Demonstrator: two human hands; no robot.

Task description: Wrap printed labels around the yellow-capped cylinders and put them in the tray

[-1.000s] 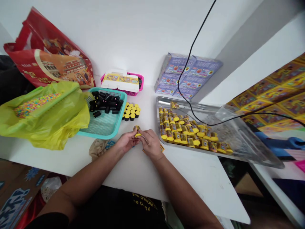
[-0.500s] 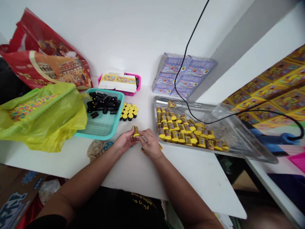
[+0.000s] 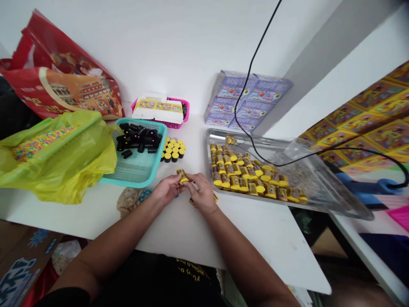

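Observation:
Between the fingertips of both hands is a small yellow-capped cylinder with a printed label (image 3: 182, 175), held tilted above the table. My left hand (image 3: 168, 189) pinches it from the left; my right hand (image 3: 200, 191) grips it from the right. Under my right hand, partly covered, lie some printed yellow labels (image 3: 215, 198). Behind my hands stand several black cylinders with yellow caps (image 3: 174, 150) in a tight group. Just right of my right hand, a metal tray (image 3: 243, 192) holds many labelled yellow cylinders (image 3: 243, 172).
A teal basket (image 3: 134, 172) holds black cylinders (image 3: 140, 137). Left of it, a yellow plastic bag (image 3: 86, 166) surrounds colourful beads (image 3: 44, 143). A crumpled beige cloth (image 3: 128, 201) lies near my left wrist. Purple boxes (image 3: 234, 100) are stacked behind the tray. A black cable (image 3: 252, 64) hangs across it.
The labelled cylinder has turned slightly in my fingers, and more of its printed side shows. Both hands stay in nearly the same place.

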